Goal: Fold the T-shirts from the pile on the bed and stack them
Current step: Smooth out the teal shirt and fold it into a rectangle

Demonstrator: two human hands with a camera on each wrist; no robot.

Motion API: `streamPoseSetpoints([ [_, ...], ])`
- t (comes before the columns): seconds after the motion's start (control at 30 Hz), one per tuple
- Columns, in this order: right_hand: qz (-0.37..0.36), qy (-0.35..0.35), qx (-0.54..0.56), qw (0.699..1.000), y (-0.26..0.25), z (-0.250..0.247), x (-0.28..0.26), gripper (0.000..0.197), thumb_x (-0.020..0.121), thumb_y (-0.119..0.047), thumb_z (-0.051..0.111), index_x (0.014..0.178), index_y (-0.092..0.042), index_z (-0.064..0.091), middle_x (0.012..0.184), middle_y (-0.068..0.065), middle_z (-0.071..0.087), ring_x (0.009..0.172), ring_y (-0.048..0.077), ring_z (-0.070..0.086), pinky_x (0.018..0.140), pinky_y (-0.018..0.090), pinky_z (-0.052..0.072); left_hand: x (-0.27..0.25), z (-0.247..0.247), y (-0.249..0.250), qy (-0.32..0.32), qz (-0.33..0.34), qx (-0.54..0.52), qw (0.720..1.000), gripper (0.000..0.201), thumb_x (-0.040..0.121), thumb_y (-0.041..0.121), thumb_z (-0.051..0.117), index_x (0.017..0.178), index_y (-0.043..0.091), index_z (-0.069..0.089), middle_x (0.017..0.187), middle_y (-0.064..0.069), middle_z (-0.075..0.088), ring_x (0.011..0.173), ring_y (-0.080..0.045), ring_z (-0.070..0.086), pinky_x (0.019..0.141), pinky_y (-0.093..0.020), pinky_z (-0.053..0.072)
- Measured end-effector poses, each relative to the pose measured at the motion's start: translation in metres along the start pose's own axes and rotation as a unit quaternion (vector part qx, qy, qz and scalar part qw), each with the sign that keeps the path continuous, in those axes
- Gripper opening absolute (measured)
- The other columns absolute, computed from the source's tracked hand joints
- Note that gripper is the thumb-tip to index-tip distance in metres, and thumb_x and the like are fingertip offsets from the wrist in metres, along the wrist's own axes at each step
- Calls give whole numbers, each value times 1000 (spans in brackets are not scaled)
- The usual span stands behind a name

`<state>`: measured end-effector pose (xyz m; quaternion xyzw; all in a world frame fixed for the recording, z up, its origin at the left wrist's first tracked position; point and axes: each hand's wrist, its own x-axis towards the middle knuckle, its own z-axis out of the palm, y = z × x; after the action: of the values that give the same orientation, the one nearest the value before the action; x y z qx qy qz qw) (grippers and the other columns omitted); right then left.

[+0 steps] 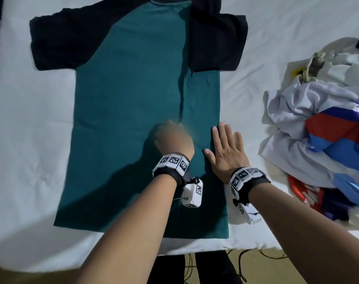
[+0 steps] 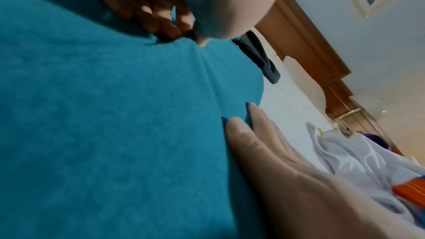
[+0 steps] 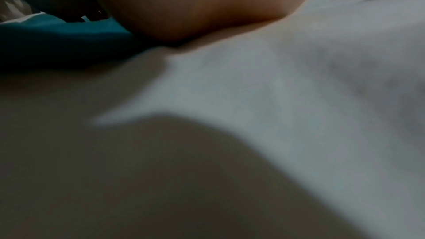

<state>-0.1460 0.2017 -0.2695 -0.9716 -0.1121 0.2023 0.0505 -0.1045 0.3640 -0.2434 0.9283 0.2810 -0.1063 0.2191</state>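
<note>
A teal T-shirt (image 1: 123, 99) with black sleeves lies flat, neck away from me, on the white bed (image 1: 31, 140). My left hand (image 1: 172, 138) sits on its lower middle, blurred, at the foot of a long crease that runs up toward the right sleeve. In the left wrist view its curled fingers (image 2: 161, 23) and thumb meet on the teal T-shirt (image 2: 115, 115), where the fabric gathers into the crease. My right hand (image 1: 225, 144) lies flat with straight fingers on the shirt's right edge, just beside the left hand. The right wrist view shows only its palm heel (image 3: 195, 6) on the sheet.
A loose pile of T-shirts (image 1: 322, 130) in white, blue and red lies on the bed to the right of the shirt. The bed's near edge runs just below the shirt's hem, with cables on the floor (image 1: 256, 257). A wooden headboard (image 2: 310, 52) stands beyond.
</note>
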Motion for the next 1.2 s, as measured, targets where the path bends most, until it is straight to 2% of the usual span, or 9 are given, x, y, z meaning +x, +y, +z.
streamPoseSetpoints([
  [0.1,-5,-5,2,1000,1,2,2,75,103,-57,5,162,-11,-4,169,10,-12,156,27,-14,125,52,-4,-4,3,9,42,172,69,982,45,102,36,42,143,15,45,151,-20,37,137,-42,38,101,-56,38],
  [0.23,-11,2,10,1000,1,0,0,76,103,-57,13,162,-9,7,170,11,-3,157,28,-6,125,53,0,20,13,-16,-43,397,258,880,68,106,53,24,164,22,7,172,-7,-4,158,-29,-1,121,-65,9],
  [0.4,1,60,11,998,-1,-28,6,60,100,-52,33,142,-10,46,151,16,37,145,39,26,122,56,14,49,-7,-25,13,301,220,928,71,105,52,27,163,15,11,171,-16,2,155,-43,7,118,-69,17],
  [0.53,-24,79,48,995,4,-42,37,58,101,-44,37,150,-13,35,164,13,24,154,34,16,122,56,18,57,-7,-11,-47,441,252,860,68,106,53,25,164,21,10,172,-11,0,157,-36,6,118,-68,17],
  [0.6,-46,57,30,997,10,-49,51,61,103,-45,30,155,-13,31,166,8,24,154,30,18,122,57,18,66,-10,-6,-31,407,234,882,62,105,50,29,160,19,28,169,-14,17,153,-36,22,115,-68,24],
  [0.77,-4,129,28,991,34,-95,94,42,102,-41,33,130,-17,52,121,7,56,112,31,51,114,53,26,93,-36,22,103,332,43,937,30,100,30,49,116,11,66,115,-14,60,97,-37,58,75,-48,52],
  [0.97,76,161,139,974,74,-156,184,35,103,-29,47,132,-12,53,136,12,49,122,35,43,100,50,38,101,-40,111,27,369,73,926,24,84,14,72,107,18,69,68,-5,64,54,-35,63,46,-33,40],
  [1.1,81,133,128,979,93,-186,239,40,102,-25,46,140,-10,44,152,11,35,137,34,33,106,55,39,111,-23,148,-46,378,162,910,53,92,14,57,143,27,49,91,-7,71,81,-38,71,60,-36,38],
  [1.2,62,95,77,991,100,-199,269,45,104,-24,41,147,-12,35,165,6,18,150,28,16,111,56,34,118,-18,161,-75,367,177,910,46,80,15,71,124,27,63,73,-7,69,65,-35,70,52,-32,34],
])
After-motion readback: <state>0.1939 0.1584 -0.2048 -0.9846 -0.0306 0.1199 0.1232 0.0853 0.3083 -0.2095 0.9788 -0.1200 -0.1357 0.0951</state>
